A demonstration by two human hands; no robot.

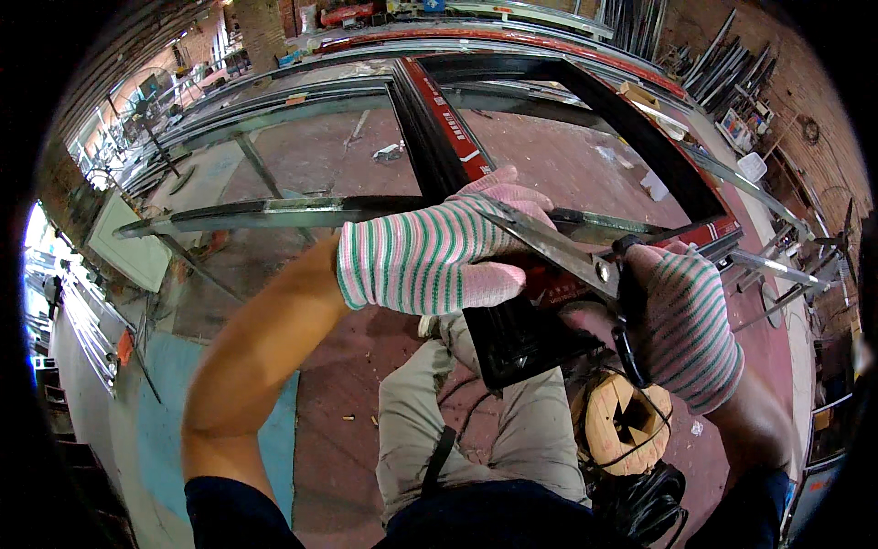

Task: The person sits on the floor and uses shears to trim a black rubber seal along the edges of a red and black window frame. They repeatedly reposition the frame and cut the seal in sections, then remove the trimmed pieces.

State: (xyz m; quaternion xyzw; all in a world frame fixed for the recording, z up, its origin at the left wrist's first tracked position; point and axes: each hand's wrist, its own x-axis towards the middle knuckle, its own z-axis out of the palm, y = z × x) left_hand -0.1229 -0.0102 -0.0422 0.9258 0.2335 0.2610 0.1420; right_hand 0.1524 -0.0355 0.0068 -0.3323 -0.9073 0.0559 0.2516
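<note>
Above reddish flooring (337, 439), scissors (560, 251) jut leftward from the right hand (688, 328) (clamped around them).

- On my head feed, the right hand (688, 320) grips scissors (601, 273) by the handles.
- I see the left hand (439, 245) on the frame (425, 142), near the blade (553, 247).
- Red film (448, 119) covers part of it.
- A rail (274, 216) runs beneath.
- I spot a spool (604, 412) below.
</note>
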